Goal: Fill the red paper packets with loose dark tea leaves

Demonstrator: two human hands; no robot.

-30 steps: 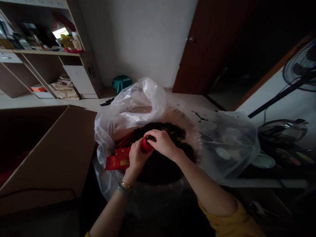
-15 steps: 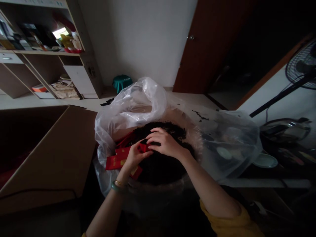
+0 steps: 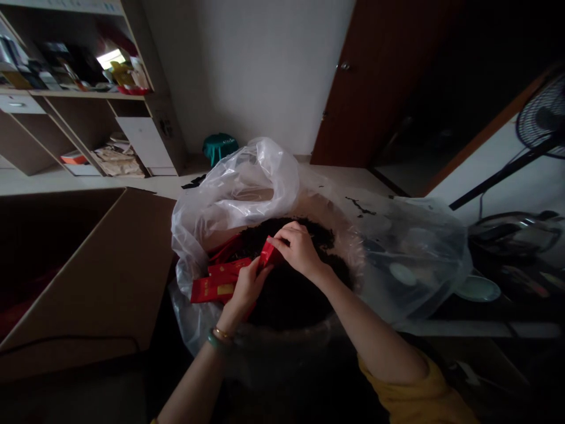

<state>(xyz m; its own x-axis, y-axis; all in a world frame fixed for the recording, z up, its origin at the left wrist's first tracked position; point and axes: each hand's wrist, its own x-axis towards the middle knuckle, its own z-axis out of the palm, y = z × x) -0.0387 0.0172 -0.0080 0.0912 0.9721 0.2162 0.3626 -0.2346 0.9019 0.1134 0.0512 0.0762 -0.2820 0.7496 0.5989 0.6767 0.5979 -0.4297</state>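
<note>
Legible text: none | red rectangular paper packets (image 3: 213, 289): gold printed marks, too small to read | teal fabric bundle (image 3: 219, 148): pale marking, unreadable

White wall (image 3: 247, 70) at 12 o'clock. Brown wooden door (image 3: 379, 82) at 1 o'clock, metal knob (image 3: 344, 66), dark opening beside it. Black fan (image 3: 545, 115) at 2 o'clock. Pale floor (image 3: 348, 175) beyond. Wooden shelving (image 3: 132, 118) at 10 o'clock, packages on shelves. Open cardboard box (image 3: 75, 265) at 9 o'clock. Light dim.
</note>
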